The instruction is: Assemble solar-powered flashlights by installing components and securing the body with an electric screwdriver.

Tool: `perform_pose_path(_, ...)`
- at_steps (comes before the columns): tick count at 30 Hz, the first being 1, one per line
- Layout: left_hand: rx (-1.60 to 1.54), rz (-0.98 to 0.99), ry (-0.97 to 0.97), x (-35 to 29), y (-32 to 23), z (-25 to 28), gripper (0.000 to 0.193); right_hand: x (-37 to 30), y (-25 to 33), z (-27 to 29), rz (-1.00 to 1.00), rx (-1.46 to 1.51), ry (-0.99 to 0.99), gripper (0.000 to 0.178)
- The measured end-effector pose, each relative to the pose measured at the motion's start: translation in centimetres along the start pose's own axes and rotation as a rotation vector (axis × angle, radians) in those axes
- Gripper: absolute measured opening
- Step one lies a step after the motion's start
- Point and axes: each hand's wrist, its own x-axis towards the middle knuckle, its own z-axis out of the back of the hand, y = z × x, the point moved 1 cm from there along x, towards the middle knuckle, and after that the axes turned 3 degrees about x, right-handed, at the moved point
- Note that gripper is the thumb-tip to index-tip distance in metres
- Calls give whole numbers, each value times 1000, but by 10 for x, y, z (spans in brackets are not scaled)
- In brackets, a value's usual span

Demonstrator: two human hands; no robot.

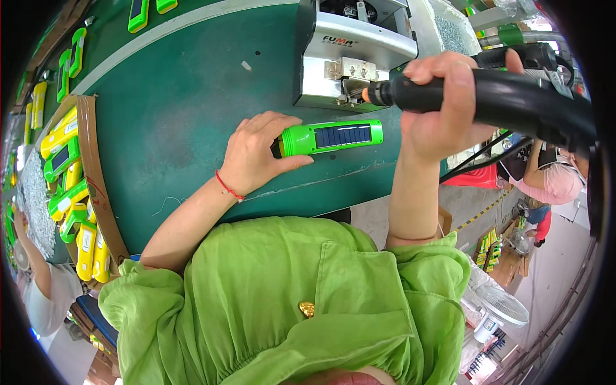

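My left hand is closed round the head end of a bright green flashlight lying on the green bench. A dark solar panel is set into its upward side, and its tail points right. My right hand grips a thick black power screwdriver, held level with its nose to the left. The orange-collared tip is at the small metal block on the front of a silver screw feeder. Whether a screw is on the bit cannot be made out.
At the left stands a cardboard box of yellow and green flashlights. More flashlights lie beyond a pale divider strip. A tray of small screws sits behind the feeder. Black cables hang below the screwdriver. Other people are at both sides.
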Motion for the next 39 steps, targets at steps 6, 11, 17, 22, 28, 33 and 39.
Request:
perform_pose_path(6,8,-3,-27,-1,0,-1,53,-9,-7,-9,-15,-6,17,68)
perform_pose_path(11,7,-6,-22,0,2,-2,53,-6,-6,-7,-34,4,3,67)
perform_pose_path(17,23,1,-18,1,-1,2,56,-4,-3,-8,-18,-10,22,65)
perform_pose_path(22,151,-125,-186,19,-25,11,56,-8,12,-7,-63,134,23,62)
perform_pose_path(28,-27,-191,-265,31,-38,-1,19,-21,37,-15,-128,203,88,60)
perform_pose_path(33,-37,-187,-226,22,-37,0,15,-25,44,-16,-127,221,108,61)
perform_pose_path(39,-23,-195,-195,18,-40,5,12,-28,42,-15,-108,133,137,65)
